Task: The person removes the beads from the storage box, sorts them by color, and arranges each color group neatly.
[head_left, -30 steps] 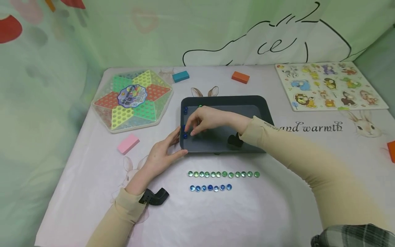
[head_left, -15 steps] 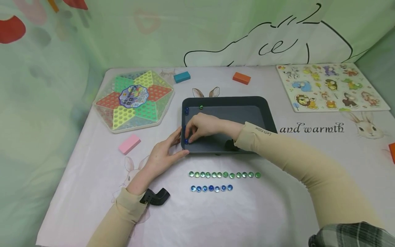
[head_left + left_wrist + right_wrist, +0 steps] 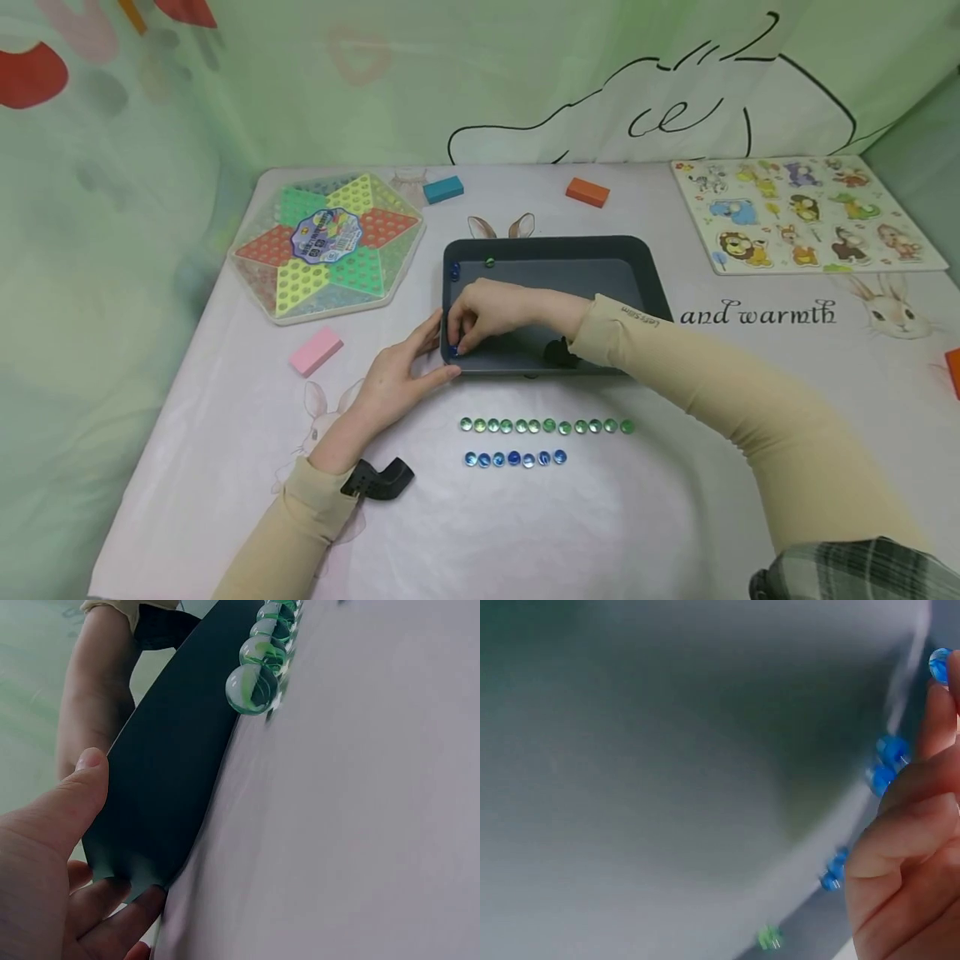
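Note:
In the head view my right hand [image 3: 491,312] reaches into a dark grey tray [image 3: 577,271] at its near left corner. Thumb and fingertip pinch a blue marble [image 3: 940,666], seen at the right edge of the right wrist view. More blue marbles [image 3: 891,750] lie along the tray's left side, partly behind the fingers. A green marble [image 3: 490,262] sits near the far left corner. My left hand [image 3: 393,375] spans the tray's near left corner from outside, its thumb at the rim and its fingers against the wall [image 3: 165,750].
In front of the tray run a row of green marbles [image 3: 535,426] and a shorter row of blue marbles [image 3: 513,458]. Around it lie a hexagonal Chinese checkers board [image 3: 367,271], an animal puzzle board [image 3: 806,212], and pink [image 3: 316,351], teal [image 3: 443,190] and orange [image 3: 587,192] blocks.
My right hand has come down to a blue marble by the tray's left wall and pinches it, shifting slightly toward the near corner. My left hand stays at the tray.

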The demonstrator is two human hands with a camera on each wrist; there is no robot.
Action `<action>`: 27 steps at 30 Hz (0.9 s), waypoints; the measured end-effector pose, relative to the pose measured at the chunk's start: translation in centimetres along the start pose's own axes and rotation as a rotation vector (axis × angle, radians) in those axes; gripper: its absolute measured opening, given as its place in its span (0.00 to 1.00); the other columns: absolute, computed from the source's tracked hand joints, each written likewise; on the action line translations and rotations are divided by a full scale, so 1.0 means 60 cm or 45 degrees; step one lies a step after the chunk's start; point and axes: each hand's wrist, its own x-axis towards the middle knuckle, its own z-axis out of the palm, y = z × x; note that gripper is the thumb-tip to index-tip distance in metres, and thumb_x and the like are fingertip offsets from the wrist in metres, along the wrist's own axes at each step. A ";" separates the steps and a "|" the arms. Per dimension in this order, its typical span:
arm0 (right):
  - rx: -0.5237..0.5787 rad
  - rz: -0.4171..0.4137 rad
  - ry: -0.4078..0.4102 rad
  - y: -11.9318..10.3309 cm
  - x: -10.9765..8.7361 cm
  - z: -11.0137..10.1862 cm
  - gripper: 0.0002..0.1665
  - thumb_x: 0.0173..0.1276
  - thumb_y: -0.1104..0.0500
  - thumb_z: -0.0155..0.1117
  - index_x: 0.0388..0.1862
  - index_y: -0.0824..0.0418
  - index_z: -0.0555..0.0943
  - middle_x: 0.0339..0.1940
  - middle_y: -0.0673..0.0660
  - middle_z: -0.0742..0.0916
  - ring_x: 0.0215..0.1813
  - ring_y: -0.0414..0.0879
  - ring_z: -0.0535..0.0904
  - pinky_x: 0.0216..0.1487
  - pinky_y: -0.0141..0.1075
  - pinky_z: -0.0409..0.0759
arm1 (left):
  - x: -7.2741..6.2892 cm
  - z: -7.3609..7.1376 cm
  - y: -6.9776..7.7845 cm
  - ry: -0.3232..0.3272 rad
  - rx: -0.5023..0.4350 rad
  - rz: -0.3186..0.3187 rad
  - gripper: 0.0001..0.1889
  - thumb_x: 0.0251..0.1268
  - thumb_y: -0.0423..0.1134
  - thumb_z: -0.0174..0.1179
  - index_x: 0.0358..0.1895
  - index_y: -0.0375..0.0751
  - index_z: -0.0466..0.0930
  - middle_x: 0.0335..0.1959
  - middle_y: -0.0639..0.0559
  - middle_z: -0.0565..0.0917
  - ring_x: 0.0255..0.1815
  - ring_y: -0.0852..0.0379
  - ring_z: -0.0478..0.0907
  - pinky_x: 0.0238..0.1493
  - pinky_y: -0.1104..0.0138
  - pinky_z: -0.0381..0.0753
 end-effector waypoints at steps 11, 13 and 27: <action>0.049 -0.062 0.157 -0.020 -0.074 -0.050 0.07 0.58 0.55 0.68 0.35 0.55 0.84 0.23 0.49 0.80 0.22 0.39 0.69 0.24 0.29 0.68 | -0.001 0.001 0.002 -0.002 -0.029 -0.009 0.41 0.57 0.52 0.63 0.72 0.53 0.52 0.60 0.48 0.75 0.59 0.51 0.74 0.62 0.51 0.67; 0.074 -0.067 0.170 -0.024 -0.093 -0.052 0.08 0.59 0.55 0.68 0.36 0.55 0.84 0.24 0.49 0.80 0.23 0.40 0.68 0.25 0.29 0.67 | 0.000 0.001 0.002 -0.004 -0.031 -0.014 0.41 0.57 0.52 0.62 0.72 0.54 0.52 0.60 0.48 0.75 0.60 0.51 0.74 0.62 0.51 0.66; 0.266 -0.056 0.191 -0.016 -0.214 -0.006 0.07 0.59 0.53 0.67 0.36 0.52 0.84 0.24 0.46 0.80 0.26 0.39 0.71 0.26 0.28 0.68 | -0.001 0.003 0.001 -0.007 -0.031 -0.028 0.41 0.57 0.52 0.62 0.72 0.54 0.52 0.61 0.47 0.75 0.60 0.51 0.74 0.64 0.52 0.65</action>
